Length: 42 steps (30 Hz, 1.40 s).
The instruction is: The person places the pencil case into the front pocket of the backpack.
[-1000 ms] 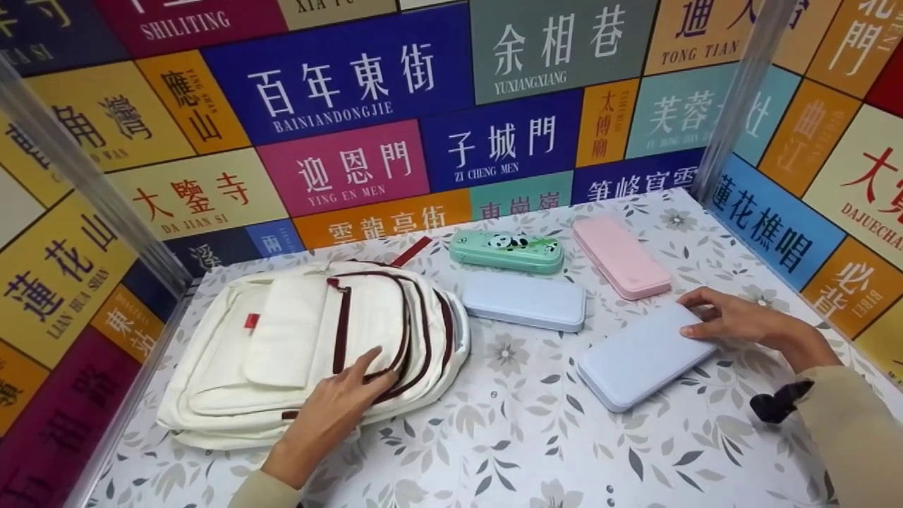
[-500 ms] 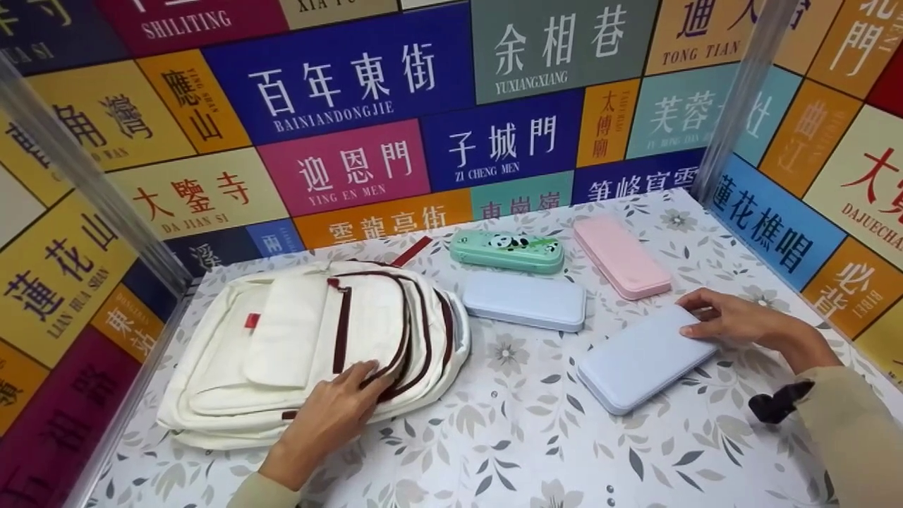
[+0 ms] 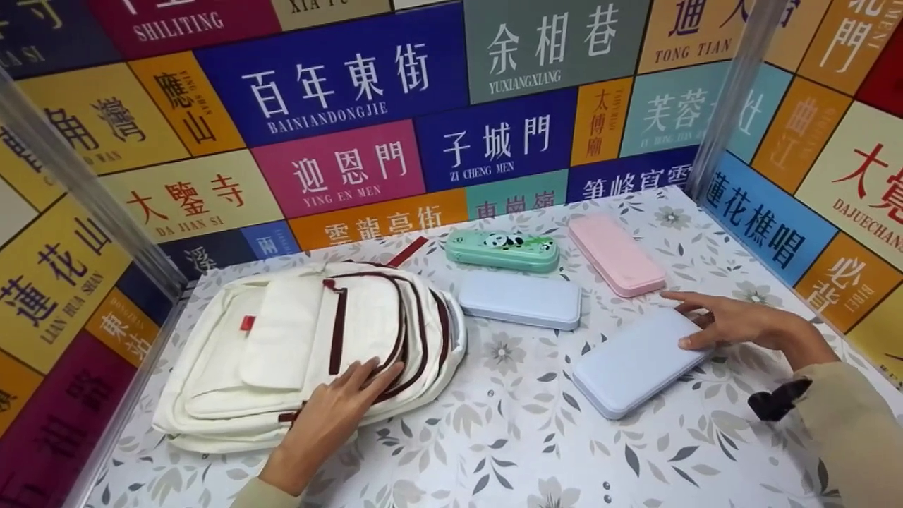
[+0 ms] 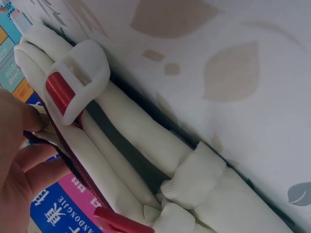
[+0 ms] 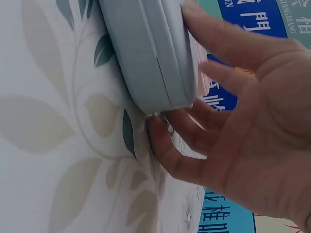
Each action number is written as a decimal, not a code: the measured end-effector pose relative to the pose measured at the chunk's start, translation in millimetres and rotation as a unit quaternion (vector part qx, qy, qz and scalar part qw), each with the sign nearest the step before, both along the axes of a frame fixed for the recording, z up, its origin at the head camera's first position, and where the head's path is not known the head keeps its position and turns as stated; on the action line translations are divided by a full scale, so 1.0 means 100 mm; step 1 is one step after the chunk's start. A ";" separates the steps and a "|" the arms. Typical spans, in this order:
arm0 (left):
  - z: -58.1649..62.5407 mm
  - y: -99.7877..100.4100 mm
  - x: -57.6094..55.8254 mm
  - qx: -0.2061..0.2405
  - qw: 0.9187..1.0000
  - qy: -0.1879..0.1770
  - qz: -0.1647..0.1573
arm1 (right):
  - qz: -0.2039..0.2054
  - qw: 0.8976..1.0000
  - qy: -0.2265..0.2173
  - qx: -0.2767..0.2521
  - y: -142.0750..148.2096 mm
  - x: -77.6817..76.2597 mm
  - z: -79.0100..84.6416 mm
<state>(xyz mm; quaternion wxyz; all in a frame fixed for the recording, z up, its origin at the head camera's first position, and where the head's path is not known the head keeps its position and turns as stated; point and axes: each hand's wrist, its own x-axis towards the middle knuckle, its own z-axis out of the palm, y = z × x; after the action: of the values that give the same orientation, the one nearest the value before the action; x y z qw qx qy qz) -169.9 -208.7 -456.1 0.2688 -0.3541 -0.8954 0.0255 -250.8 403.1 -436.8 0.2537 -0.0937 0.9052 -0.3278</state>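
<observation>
Here, both hands are at work on a table (image 3: pixel 536 395) covered in a leaf-and-flower print. The left hand (image 3: pixel 331 416) grips the cream backpack (image 3: pixel 282 331), which lies flat beside the table's left edge; the left wrist view shows the rim of a maroon-zipped pocket caught between thumb and fingers, with a white buckle (image 4: pixel 100 63) near them on the bag's side. The right hand (image 3: pixel 748 328) pinches the end of a light blue case (image 3: pixel 638 367) that sits toward the table's right edge, slanted, with one end pointing to the rear right corner. Its thumb presses the case's top face and other fingers curl at the lower edge of the end, while the index finger stretches past the corner. A second blue case (image 3: pixel 520 300) lies just beside the backpack, near the middle of the table. Behind that, close to the back edge, is a green panda case (image 3: pixel 501 252), and a pink case (image 3: pixel 615 255) lies near the rear right corner. A dark red strap (image 3: pixel 408 251) reaches from the bag toward the back edge, where colourful lettered panels (image 3: pixel 338 92) rise. A small black object (image 3: pixel 776 400) is at the right sleeve (image 3: pixel 850 423).
</observation>
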 end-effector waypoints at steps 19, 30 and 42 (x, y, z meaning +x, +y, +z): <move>-0.01 0.00 -0.03 0.026 1.000 0.010 -0.002 | 0.057 0.998 -0.009 -0.020 0.06 0.02 -0.03; 0.04 0.03 -0.06 0.050 0.996 0.075 -0.014 | 0.022 0.999 0.007 -0.032 0.14 0.04 -0.02; 0.21 0.18 0.03 0.129 0.989 0.037 0.061 | 0.008 0.998 -0.028 -0.051 0.17 0.02 -0.04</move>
<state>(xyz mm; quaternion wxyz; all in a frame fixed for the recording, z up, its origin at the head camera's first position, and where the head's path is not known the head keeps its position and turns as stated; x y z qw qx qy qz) -166.9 -190.5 -435.1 0.3429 -0.2603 -0.9005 -0.0615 -248.6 419.9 -440.5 0.2763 -0.1051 0.8790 -0.3741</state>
